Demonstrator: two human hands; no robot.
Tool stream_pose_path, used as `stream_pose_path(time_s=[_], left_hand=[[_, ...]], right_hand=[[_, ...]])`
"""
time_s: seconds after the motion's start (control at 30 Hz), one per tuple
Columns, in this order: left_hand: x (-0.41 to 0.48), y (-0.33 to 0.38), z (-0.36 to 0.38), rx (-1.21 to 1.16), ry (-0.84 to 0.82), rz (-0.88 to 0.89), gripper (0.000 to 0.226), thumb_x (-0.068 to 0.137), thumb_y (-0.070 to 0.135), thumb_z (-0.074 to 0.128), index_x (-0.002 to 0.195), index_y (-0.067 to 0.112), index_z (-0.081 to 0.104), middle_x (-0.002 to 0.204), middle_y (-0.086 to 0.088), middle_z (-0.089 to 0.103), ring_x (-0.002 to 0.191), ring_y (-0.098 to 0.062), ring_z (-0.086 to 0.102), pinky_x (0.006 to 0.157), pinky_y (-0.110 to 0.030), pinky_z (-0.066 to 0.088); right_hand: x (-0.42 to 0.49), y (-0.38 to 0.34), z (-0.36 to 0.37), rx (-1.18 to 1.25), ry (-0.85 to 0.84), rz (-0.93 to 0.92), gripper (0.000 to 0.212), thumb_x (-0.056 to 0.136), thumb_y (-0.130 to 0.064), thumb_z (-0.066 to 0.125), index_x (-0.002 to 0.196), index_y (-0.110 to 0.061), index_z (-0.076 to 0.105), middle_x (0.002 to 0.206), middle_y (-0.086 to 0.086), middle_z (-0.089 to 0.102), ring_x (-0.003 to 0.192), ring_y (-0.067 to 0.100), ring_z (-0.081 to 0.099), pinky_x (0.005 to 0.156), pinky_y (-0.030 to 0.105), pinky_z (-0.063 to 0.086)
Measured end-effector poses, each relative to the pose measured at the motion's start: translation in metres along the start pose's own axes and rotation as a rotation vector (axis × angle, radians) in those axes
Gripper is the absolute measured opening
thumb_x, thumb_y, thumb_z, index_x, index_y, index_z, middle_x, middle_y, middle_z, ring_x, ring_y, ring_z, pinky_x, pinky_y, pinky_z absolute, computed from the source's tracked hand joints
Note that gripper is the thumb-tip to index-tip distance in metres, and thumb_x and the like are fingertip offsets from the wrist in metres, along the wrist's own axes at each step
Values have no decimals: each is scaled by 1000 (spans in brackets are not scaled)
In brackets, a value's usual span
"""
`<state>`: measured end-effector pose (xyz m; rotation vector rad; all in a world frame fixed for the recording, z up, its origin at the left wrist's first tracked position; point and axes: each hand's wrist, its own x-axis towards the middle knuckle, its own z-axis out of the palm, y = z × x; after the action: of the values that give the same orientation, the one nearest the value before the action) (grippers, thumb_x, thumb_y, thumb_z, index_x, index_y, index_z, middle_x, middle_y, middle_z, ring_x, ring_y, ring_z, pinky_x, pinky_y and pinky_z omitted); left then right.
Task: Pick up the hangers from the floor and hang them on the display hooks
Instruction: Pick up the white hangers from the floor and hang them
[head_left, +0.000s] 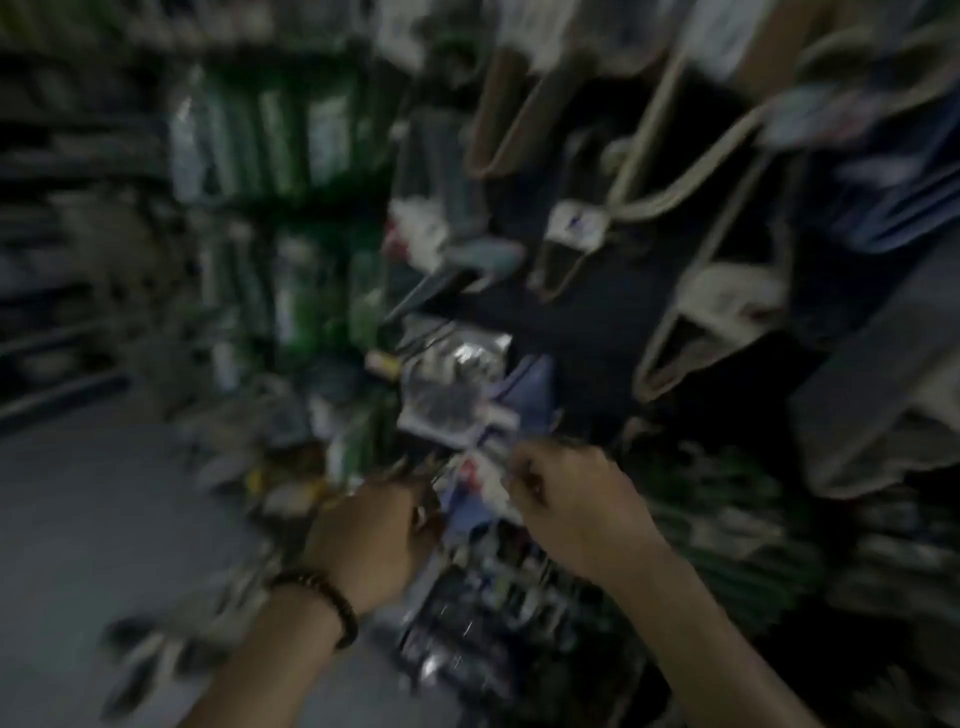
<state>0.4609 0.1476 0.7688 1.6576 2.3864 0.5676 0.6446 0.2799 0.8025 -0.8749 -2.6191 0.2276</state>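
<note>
Nearest, a dark heap of packets (467, 623) is seen low against the display, beside the grey floor (78, 519); whether any of it is a hanger cannot be told through the heavy blur. A beaded bracelet (317, 597) is worn on the left wrist. The left hand (374, 525) and the right hand (566, 499) are held close together above the heap, both with fingers curled; a white, red and blue packet (472, 478) lies between them and seems to be touched at its edges by both, but whether it is gripped by either hand cannot be told. No hanger is made out in either hand or on the floor; the hooks themselves are not made out either. Further off, a silvery packet (452, 384) appears to hang on the display; beyond it, dark tote bags (691, 322) with pale handles and green packaged goods (291, 156) are seen. The task is judged to be under way at the display; how much has been hung, and how much is left, is not shown.
</note>
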Motion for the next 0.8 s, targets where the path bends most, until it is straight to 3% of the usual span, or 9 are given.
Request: stream_pose_path(time_s=[0.07,0.13,0.23,0.3,0.37,0.5,0.63,0.8], left_hand=[[-44,-67,40,-73,-118,-157,22,103,53,53,103,35,66,91,9,70,79,-12,67,71,-36,59],[-92,-124,78,-159,-191,-324,18,101,55,52,98,41,64,96,14,72,86,-11,69,78,-37,59],[-156,-189,133,-247,-249,-543,27,88,65,39,82,46,56,89,14,73,87,-10,71,81,-33,56],[-179,-210,153,-279,-310,-659,40,82,67,34,85,39,62,92,13,74,91,-11,71,82,-31,55],[-180,-218,152,-324,-353,-746,46,84,66,38,95,34,69,98,14,76,93,-6,71,84,-27,56],[-150,-255,152,-362,-363,-892,25,99,47,55,107,30,72,109,8,76,99,-11,71,90,-31,58],[-104,-300,147,-411,-321,-996,24,103,43,56,114,28,71,111,4,75,102,-15,70,92,-32,57],[-52,-362,144,-525,-220,-1088,23,103,43,57,116,29,70,106,5,76,93,-12,71,88,-34,61]], right_hand=[[-7,-26,82,86,-182,-30,17,102,-43,54,93,-34,44,76,-8,57,72,19,62,59,38,53],[-17,-49,154,162,-360,-59,19,101,-47,53,92,-32,45,75,-9,55,75,16,63,64,35,51],[-28,-77,239,226,-627,-84,24,100,-49,54,102,-25,60,92,-4,65,91,17,66,74,31,45],[-28,-85,286,212,-773,-103,29,99,-49,56,110,-23,63,106,-2,69,101,18,67,78,30,47],[-16,-92,325,223,-879,-108,31,97,-51,58,109,-22,62,107,0,71,102,22,68,81,32,52],[43,-109,385,255,-1004,-114,25,98,-46,62,110,-25,65,110,-1,71,101,19,69,84,31,55],[112,-128,438,255,-1118,-140,27,97,-45,64,114,-25,68,112,1,72,98,19,69,88,36,58],[190,-154,495,214,-1193,-159,28,98,-44,62,115,-22,68,115,3,71,99,20,67,88,36,57]])
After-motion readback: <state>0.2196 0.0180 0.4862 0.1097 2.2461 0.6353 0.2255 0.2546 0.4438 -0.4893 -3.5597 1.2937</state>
